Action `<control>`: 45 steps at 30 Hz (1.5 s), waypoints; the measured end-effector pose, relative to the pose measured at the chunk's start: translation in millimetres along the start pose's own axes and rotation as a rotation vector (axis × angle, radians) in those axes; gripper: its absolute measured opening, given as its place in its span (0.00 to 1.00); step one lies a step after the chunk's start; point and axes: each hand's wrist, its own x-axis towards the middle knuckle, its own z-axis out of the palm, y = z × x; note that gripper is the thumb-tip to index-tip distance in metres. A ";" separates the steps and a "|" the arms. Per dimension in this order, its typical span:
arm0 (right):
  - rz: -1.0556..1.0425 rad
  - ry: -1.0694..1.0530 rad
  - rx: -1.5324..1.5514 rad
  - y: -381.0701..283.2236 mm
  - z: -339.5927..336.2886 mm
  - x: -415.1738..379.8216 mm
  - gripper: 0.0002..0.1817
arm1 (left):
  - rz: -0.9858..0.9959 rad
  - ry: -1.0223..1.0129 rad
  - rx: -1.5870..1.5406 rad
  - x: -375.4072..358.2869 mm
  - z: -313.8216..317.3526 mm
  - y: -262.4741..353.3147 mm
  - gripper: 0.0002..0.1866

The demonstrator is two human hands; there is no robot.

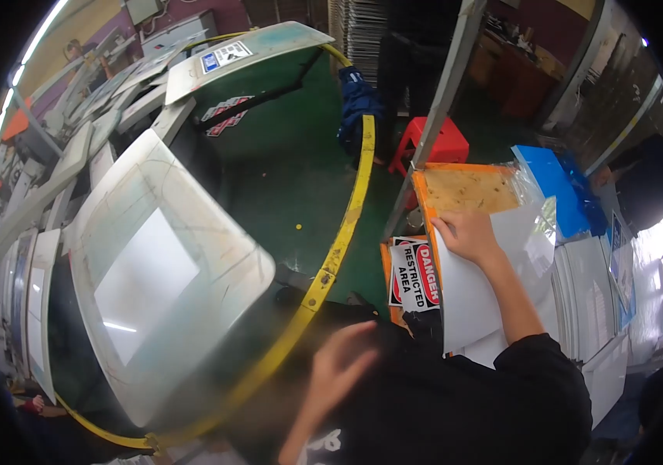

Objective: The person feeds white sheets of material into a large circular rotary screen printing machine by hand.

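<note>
My right hand [467, 235] is at the edge of a stack of white sheets [467, 302], its fingers curled at the top left corner. The sheets lie beside an orange-edged wooden board [471, 190]. My left hand [343, 360] is raised in front of my body, slightly blurred, with fingers apart and nothing in it. To its left a worn pallet plate [215, 232] carries a blank white sheet [148, 287]. Danger signs [417, 275] reading "RESTRICTED AREA" lie below the board, left of the white sheets.
A curved yellow rail [339, 252] runs between the pallets and me. Another pallet [269, 46] bears a printed sign [226, 56]. A red stool [442, 141], a metal post [448, 85] and a blue box [552, 190] stand at the right. Other people are partly visible.
</note>
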 end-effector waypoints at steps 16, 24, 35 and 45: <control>-0.206 0.334 0.083 -112.6 -33.7 89.2 0.44 | -0.138 0.564 -0.235 22.1 7.8 -45.0 0.14; 0.381 -0.326 0.625 15.9 52.0 30.6 0.38 | 0.021 0.874 -0.193 21.4 -42.6 -51.3 0.30; 0.103 -0.226 0.943 -69.9 143.2 98.1 0.34 | 0.238 1.005 -0.279 -16.5 -121.3 -9.2 0.28; -0.086 -0.261 0.822 -198.5 221.2 195.3 0.42 | -0.072 0.943 0.847 -50.5 -294.2 -5.2 0.45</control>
